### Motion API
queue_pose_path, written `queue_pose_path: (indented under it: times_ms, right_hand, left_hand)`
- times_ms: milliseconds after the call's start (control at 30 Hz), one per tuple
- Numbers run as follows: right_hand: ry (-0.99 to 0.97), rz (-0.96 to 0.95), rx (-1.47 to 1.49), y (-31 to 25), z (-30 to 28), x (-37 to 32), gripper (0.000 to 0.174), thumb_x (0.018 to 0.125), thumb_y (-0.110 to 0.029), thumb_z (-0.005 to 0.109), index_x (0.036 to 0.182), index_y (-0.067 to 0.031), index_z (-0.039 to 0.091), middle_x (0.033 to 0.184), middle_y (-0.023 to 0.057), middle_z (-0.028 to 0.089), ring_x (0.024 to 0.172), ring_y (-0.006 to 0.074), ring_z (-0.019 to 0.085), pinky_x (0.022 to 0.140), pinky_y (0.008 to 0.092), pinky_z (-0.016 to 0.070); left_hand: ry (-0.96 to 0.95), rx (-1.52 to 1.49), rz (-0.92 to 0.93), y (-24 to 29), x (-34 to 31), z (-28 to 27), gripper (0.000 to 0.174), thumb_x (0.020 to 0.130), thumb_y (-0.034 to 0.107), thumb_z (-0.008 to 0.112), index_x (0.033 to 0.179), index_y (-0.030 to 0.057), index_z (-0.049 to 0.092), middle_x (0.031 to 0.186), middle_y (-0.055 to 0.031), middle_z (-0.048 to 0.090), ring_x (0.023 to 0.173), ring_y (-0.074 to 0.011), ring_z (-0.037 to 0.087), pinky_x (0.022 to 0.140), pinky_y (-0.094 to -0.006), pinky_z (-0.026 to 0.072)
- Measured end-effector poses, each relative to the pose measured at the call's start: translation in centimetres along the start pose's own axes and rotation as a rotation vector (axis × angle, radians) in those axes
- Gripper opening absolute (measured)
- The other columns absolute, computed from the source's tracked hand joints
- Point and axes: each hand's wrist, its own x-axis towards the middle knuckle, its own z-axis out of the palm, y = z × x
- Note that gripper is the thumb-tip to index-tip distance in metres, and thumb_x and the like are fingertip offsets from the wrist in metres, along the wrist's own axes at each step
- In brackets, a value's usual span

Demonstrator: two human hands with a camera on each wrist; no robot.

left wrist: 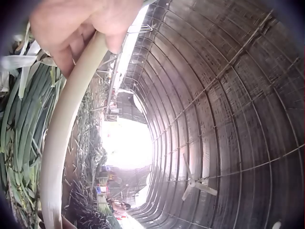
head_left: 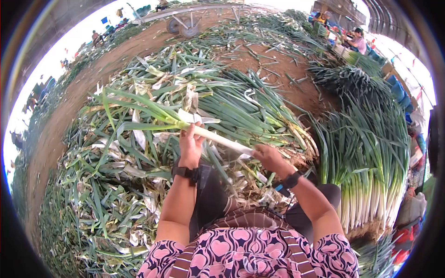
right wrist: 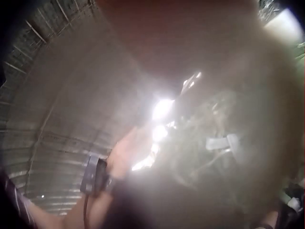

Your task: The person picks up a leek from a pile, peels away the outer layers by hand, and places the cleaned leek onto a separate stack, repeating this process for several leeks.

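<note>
In the head view a long green onion [head_left: 227,140] slants across the middle, its leaves [head_left: 143,111] to the left and its white end toward the right. My left hand [head_left: 191,144] grips the shaft just below where the leaves fan out; a pale peeled layer [head_left: 189,116] stands off there. My right hand [head_left: 270,159] holds the lower white end with curled fingers. From the left wrist, the thick white shaft [left wrist: 62,133] runs down from the thumb and fingers of the left hand [left wrist: 88,21]. The right wrist view is hazy, with the left hand [right wrist: 128,152] blurred in it.
Beneath the hands lies a heap of leaves and peelings [head_left: 120,185]. Untrimmed green onions [head_left: 250,104] lie just beyond. At right stands a large bundle of cleaned green onions [head_left: 366,171]. A cart [head_left: 190,25] and seated people [head_left: 357,41] are farther back.
</note>
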Motion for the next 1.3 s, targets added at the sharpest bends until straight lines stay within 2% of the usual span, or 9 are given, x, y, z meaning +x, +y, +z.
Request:
queue_pose_path:
  times_ms: [100,200,267,433,600,767,867,1133,1300]
  right_hand:
    - [0.069,-0.136,0.136,0.1,4.6,1.2,0.027,0.083,-0.024,0.058,0.101,-0.0049,0.061,0.084,0.0175,0.063,0.084,0.0351,0.059,0.071,0.0417,0.0479]
    - [-0.023,0.418,0.731,-2.1,5.4,2.3,0.025,0.088,-0.025,0.050,0.082,-0.0025,0.059,0.068,0.0133,0.057,0.059,0.0215,0.053,0.050,0.0363,0.0393]
    - [0.222,-0.064,0.278,0.0,6.9,3.1,0.017,0.086,-0.015,0.053,0.076,-0.0025,0.055,0.064,0.0141,0.052,0.054,0.0292,0.050,0.051,0.0380,0.0385]
    - [0.358,-0.317,-0.028,-1.1,5.6,4.0,0.023,0.090,-0.017,0.051,0.073,-0.0007,0.050,0.060,0.0123,0.053,0.052,0.0295,0.052,0.051,0.0396,0.0405]
    - [0.220,0.336,1.215,4.1,5.4,6.0,0.028,0.097,-0.033,0.042,0.079,-0.0132,0.048,0.054,-0.0047,0.034,0.042,0.0056,0.031,0.038,0.0224,0.0259]
    - [0.387,0.366,1.210,9.9,-3.9,4.9,0.030,0.092,-0.046,0.047,0.087,-0.0180,0.055,0.055,-0.0102,0.031,0.044,-0.0009,0.026,0.037,0.0190,0.0177]
    - [0.514,0.459,1.325,17.1,-11.7,1.2,0.031,0.093,-0.032,0.049,0.087,-0.0027,0.058,0.063,0.0025,0.046,0.055,0.0151,0.039,0.052,0.0328,0.0336]
    - [0.339,0.706,0.126,21.1,-15.1,-7.2,0.021,0.087,-0.024,0.055,0.093,-0.0040,0.058,0.064,0.0028,0.051,0.055,0.0177,0.048,0.050,0.0339,0.0391]
    - [-0.257,0.016,-0.151,21.4,-5.1,-3.5,0.020,0.084,-0.019,0.059,0.097,-0.0049,0.057,0.064,0.0030,0.055,0.054,0.0193,0.053,0.049,0.0345,0.0426]
  left_hand:
    - [-0.207,0.159,0.063,-2.6,0.6,-2.1,0.025,0.090,0.034,0.049,0.096,0.0115,0.058,0.082,-0.0018,0.057,0.068,-0.0117,0.050,0.059,-0.0239,0.0403]
    - [-0.020,0.106,0.025,-0.9,-0.2,-1.3,0.022,0.088,0.026,0.052,0.088,0.0053,0.060,0.077,-0.0016,0.056,0.066,-0.0118,0.052,0.056,-0.0269,0.0440]
    - [0.080,-0.021,0.061,-0.9,0.0,-0.2,0.015,0.086,0.018,0.058,0.088,0.0035,0.056,0.082,-0.0062,0.059,0.071,-0.0160,0.059,0.064,-0.0314,0.0521]
    - [0.132,-0.092,0.087,1.1,-1.7,0.3,0.020,0.087,0.015,0.059,0.099,0.0044,0.047,0.080,-0.0049,0.056,0.069,-0.0148,0.058,0.059,-0.0299,0.0513]
    - [0.131,-0.014,0.114,1.3,-1.2,-1.3,0.021,0.088,0.018,0.058,0.102,0.0068,0.047,0.084,-0.0039,0.057,0.073,-0.0141,0.058,0.059,-0.0313,0.0494]
    - [0.179,0.038,0.087,0.3,0.9,-3.8,0.027,0.088,0.019,0.060,0.108,0.0080,0.045,0.094,-0.0055,0.060,0.084,-0.0173,0.060,0.074,-0.0382,0.0514]
    - [0.230,-0.032,0.108,0.4,1.2,-3.9,0.026,0.088,0.020,0.060,0.107,0.0080,0.046,0.094,-0.0059,0.060,0.085,-0.0178,0.061,0.075,-0.0385,0.0528]
    - [0.224,-0.193,0.161,0.4,1.8,-5.4,0.020,0.090,0.020,0.058,0.101,0.0083,0.047,0.091,-0.0047,0.060,0.084,-0.0180,0.061,0.073,-0.0375,0.0542]
    - [0.315,-0.170,0.175,0.8,1.1,-4.1,0.021,0.089,0.020,0.058,0.102,0.0081,0.047,0.092,-0.0049,0.060,0.083,-0.0170,0.060,0.074,-0.0368,0.0530]
